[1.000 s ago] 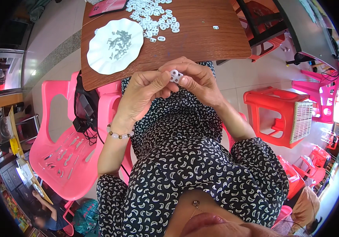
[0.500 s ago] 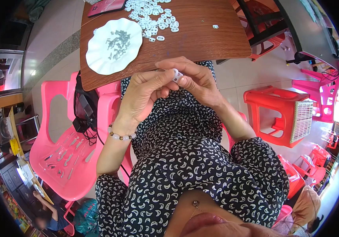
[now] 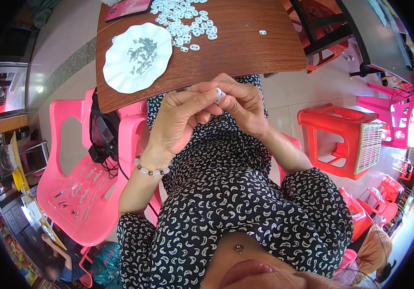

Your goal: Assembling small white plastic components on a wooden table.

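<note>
A small white oval plastic piece with two holes is pinched between both hands, just off the table's near edge. My left hand grips it with thumb and fingertips from the left. From the right, the thumb and forefinger of my right hand close on the same piece. The fingers partly cover it. On the table, a white wavy-edged plate bears many small grey metal bits. Beyond it lies a loose heap of similar white oval pieces.
The brown wooden table has one stray white piece at its right. A pink case lies at the far left. A pink chair with a black bag stands left, a red stool right.
Both hands have shifted slightly, and the white piece is turned and more covered by the fingers. The plate and heap appear marginally further left in view.
</note>
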Tool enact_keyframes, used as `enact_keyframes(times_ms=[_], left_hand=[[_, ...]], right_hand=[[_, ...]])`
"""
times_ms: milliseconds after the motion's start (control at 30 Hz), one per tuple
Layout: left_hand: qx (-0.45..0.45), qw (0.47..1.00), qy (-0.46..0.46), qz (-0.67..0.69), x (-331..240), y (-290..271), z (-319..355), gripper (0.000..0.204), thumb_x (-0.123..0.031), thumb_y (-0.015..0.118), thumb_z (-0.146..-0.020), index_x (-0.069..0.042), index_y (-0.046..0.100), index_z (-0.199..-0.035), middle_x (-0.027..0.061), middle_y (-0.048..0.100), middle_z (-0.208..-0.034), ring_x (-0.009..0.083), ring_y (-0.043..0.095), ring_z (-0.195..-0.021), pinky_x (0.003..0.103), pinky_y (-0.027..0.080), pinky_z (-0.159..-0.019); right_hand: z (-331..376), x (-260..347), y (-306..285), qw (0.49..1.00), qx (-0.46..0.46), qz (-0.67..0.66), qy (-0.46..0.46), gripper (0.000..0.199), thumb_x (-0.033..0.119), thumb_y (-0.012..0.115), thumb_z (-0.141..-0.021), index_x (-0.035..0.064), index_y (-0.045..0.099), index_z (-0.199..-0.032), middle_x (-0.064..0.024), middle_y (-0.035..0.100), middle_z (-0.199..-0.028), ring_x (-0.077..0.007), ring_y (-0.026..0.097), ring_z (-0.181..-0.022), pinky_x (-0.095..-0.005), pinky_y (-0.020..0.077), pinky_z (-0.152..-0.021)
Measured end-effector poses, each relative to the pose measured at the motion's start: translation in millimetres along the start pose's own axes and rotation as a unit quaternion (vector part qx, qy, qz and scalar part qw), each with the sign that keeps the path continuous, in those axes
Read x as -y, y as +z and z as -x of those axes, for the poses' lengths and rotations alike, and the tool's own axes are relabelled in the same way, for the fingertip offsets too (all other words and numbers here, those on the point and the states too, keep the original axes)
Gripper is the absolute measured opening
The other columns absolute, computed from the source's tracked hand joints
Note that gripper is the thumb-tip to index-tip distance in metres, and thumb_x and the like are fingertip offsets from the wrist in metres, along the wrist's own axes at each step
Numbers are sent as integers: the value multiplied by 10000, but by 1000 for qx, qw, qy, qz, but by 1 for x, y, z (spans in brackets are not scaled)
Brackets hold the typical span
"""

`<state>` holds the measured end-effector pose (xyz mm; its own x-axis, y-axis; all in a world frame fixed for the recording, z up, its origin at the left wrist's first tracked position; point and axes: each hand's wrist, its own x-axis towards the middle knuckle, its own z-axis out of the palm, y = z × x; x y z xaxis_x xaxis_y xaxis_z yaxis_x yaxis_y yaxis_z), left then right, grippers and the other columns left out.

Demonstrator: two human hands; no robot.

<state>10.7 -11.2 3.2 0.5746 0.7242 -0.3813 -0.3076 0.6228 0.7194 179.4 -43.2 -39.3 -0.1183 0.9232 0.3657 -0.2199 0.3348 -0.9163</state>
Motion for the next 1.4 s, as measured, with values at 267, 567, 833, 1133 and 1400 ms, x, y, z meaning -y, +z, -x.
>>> enact_keyframes(times_ms=[267, 567, 833, 1133, 1400], left_hand=[[7, 1000, -14, 12, 3, -3, 0, 209, -141, 684, -874, -4, 696, -1032, 68, 684, -823, 74, 574, -646, 185, 448, -588], [-14, 1000, -22, 7, 5, -6, -3, 203, -189, 692, -873, -12, 714, -970, 50, 678, -803, 59, 540, -646, 187, 436, -601], [-32, 998, 29, -38, 12, -8, -7, 277, -280, 628, -923, -26, 712, -993, 17, 687, -826, 52, 509, -669, 190, 419, -615], [-68, 978, 124, -151, 17, -5, -5, 266, -277, 664, -903, -21, 729, -926, 14, 653, -739, 31, 471, -608, 172, 379, -559], [-36, 988, 91, -123, 20, -7, -5, 243, -254, 621, -933, -30, 712, -958, -20, 610, -717, 32, 488, -624, 173, 381, -576]], right_hand=[[2, -1, 1, 998, -20, 65, -17, 282, 227, 588, -937, 35, 672, -1126, -57, 696, -991, -139, 590, -894, -282, 495, -825], [4, -3, 9, 994, -53, -60, 80, 276, 226, 554, -965, 12, 677, -1088, -69, 668, -1010, -110, 599, -882, -275, 501, -826], [0, -18, 1, 984, 28, -163, 71, 476, 332, 476, -998, 5, 475, -1344, -91, 609, -1190, -105, 588, -933, -271, 495, -851], [2, -23, -4, 977, 49, -183, 102, 449, 263, 505, -991, 10, 459, -1359, -99, 537, -1323, -96, 553, -1007, -264, 468, -882], [1, -21, -9, 986, 33, -141, 86, 421, 309, 543, -965, -29, 577, -1215, -155, 610, -1204, -187, 604, -1008, -336, 484, -889]])
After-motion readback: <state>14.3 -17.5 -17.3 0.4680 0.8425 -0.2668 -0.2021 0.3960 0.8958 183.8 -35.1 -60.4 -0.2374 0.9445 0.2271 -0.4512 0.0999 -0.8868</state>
